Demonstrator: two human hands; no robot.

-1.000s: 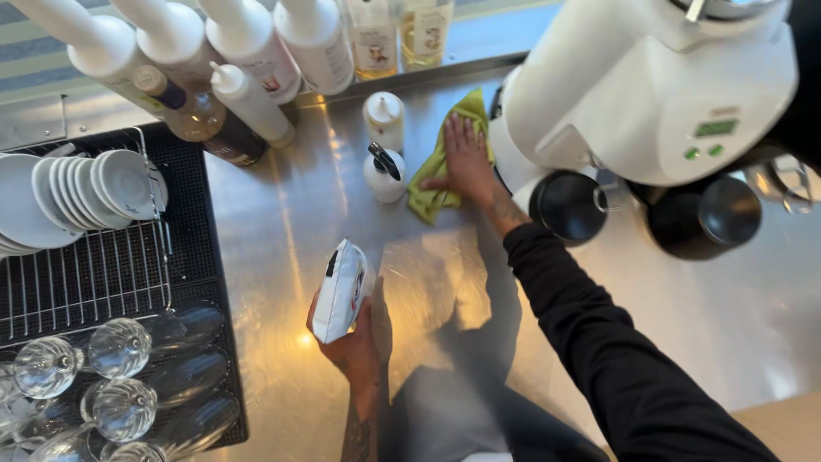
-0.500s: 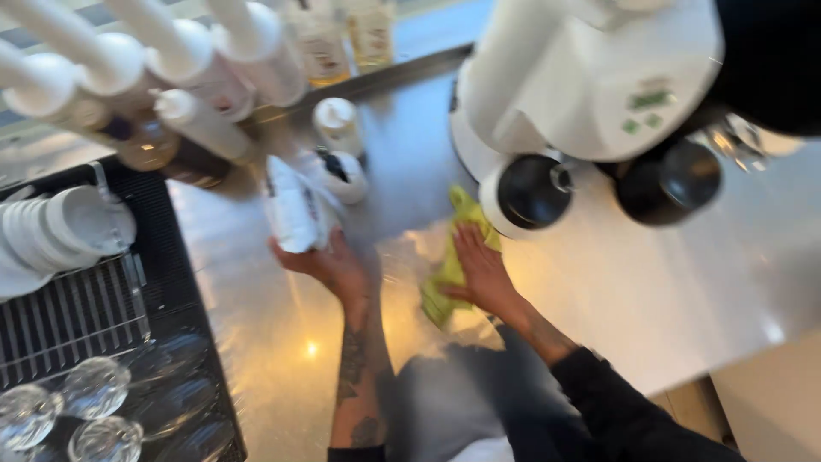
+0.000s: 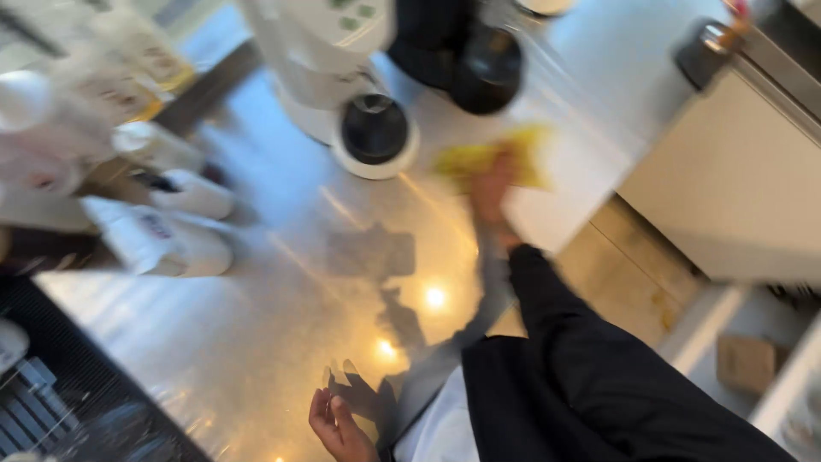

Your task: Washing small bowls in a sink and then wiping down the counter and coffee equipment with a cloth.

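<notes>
yellow cloth point(image 3: 492, 160) under right hand point(image 3: 492, 190), pressed flat near counter edge by white machine point(image 3: 329, 60) | left hand point(image 3: 338, 425) open, empty, low over steel counter point(image 3: 282, 291) | white bottles point(image 3: 162, 235) at left | wiping seemingly midway; wiped share unclear through blur

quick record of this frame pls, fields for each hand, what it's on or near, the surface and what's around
view: head camera looking down, heavily motion-blurred
surface: shiny steel counter with light reflections
right hand: black sleeve, pressed on a yellow cloth lying on the counter
left hand: empty, fingers loosely curled, low over the counter's near edge
near the cloth: white machine with a round black-centred part
left side: white bottles, too blurred to detail
far left corner: dark drying mat
right side: beige cabinet
</notes>
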